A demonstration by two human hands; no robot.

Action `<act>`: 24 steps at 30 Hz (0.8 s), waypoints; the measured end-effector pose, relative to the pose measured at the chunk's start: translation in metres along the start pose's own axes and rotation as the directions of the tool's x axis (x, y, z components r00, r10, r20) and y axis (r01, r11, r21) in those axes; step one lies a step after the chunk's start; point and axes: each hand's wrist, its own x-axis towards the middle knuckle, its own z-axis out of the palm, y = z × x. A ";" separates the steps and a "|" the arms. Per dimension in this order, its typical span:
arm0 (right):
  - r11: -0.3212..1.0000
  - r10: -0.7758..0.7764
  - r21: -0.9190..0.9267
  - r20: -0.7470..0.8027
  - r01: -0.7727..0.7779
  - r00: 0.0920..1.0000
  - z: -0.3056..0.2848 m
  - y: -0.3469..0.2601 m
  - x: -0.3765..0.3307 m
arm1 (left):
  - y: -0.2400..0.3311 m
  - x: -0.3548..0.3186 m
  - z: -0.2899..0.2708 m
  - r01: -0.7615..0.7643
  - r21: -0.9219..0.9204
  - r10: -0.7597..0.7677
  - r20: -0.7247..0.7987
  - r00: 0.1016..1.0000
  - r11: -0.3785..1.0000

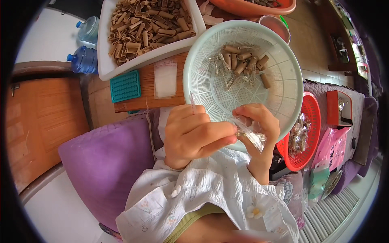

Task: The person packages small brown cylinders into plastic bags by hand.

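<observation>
Over the near rim of a pale green mesh basket (pixel 191 52), my two hands meet at a small clear plastic bag (pixel 256 139). Small shiny pieces show inside the bag, too small to name. My left hand (pixel 192 135) is closed, its thumb and forefinger pinching the bag's left side. A narrow clear plastic strip (pixel 192 101) sticks up from behind its knuckles. My right hand (pixel 263 125) is curled round the bag's other side. In the basket lie several brown tubes (pixel 242 67) and a tangle of thin clear and silvery pieces (pixel 221 67).
A white bin (pixel 152 56) full of brown curved pieces stands at the far left on a wooden table (pixel 133 106). Beside it are a teal grid tray (pixel 125 86) and clear bags (pixel 165 79). A red basket (pixel 315 133) of wrapped items sits at right, near a red box (pixel 334 106).
</observation>
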 end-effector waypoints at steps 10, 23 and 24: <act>1.000 0.016 0.016 0.004 -0.016 1.000 0.001 0.001 0.000 | 0.004 0.003 -0.009 0.047 0.070 -0.054 0.114 0.992 0.996; 0.995 0.023 0.096 0.030 -0.026 0.999 0.006 0.008 -0.003 | -0.001 0.001 -0.013 -0.010 -0.192 0.029 0.098 0.995 0.981; 0.990 -0.039 0.134 0.001 0.038 0.999 0.009 0.008 -0.004 | -0.001 0.001 -0.012 -0.009 -0.188 0.028 0.098 0.995 0.982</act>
